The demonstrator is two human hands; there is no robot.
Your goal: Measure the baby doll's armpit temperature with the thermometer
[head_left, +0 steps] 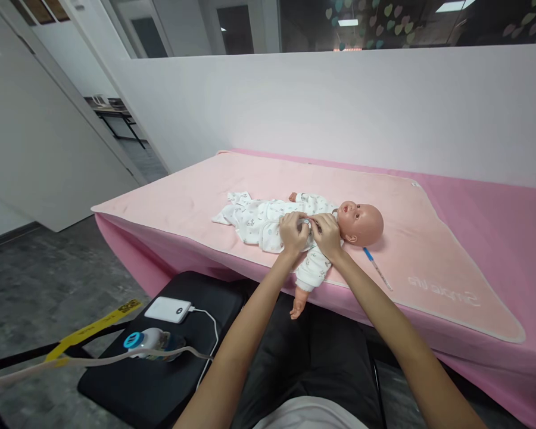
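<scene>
A baby doll [360, 223] lies on its back on a pale pink blanket [170, 179], its head toward the right. It wears a white printed baby outfit [259, 217] with long sleeves. My left hand [293, 232] and my right hand [326, 234] meet at the outfit's chest, fingertips close together. Both hands are closed in a pinch on the cloth near a small shiny spot, perhaps a snap, which is too small to make out. One doll arm hangs past the near edge of the bed, and the other points toward the wall.
A thermometer-like stick with a blue end [377, 268] lies beside the doll's head. At the lower left a black chair [129, 387] bears a white power bank [167, 310] with a cable and a bottle with a blue cap [134, 340]. A white wall [321, 107] stands behind the bed.
</scene>
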